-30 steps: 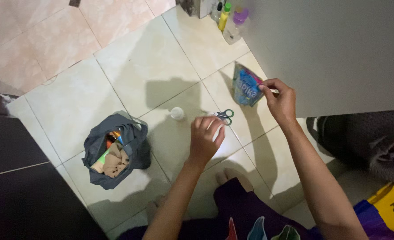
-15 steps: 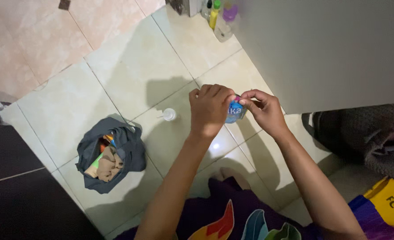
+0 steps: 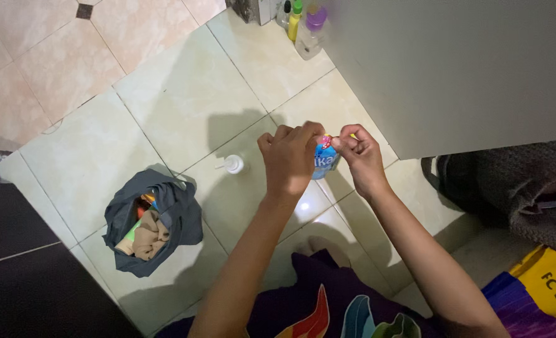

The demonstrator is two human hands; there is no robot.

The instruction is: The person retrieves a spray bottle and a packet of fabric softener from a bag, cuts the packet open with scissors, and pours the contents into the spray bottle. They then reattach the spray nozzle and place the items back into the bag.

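1. Hands met over the pale tiled floor (image 3: 184, 94): the left hand (image 3: 288, 159) and the right hand (image 3: 360, 153) both pinched the top edge of a small blue pouch (image 3: 323, 159).
2. The pouch hung between them, above the tiles, just in front of the grey cabinet door (image 3: 466, 69).
3. Fingers on both hands were curled tight on the pouch's upper rim.
4. A small white bottle (image 3: 233, 164) lay on the floor, near the left hand.
5. Further left sat a dark bag (image 3: 155, 222), open, stuffed with cloth.
6. Bottles (image 3: 303, 25) stood by the cabinet corner.
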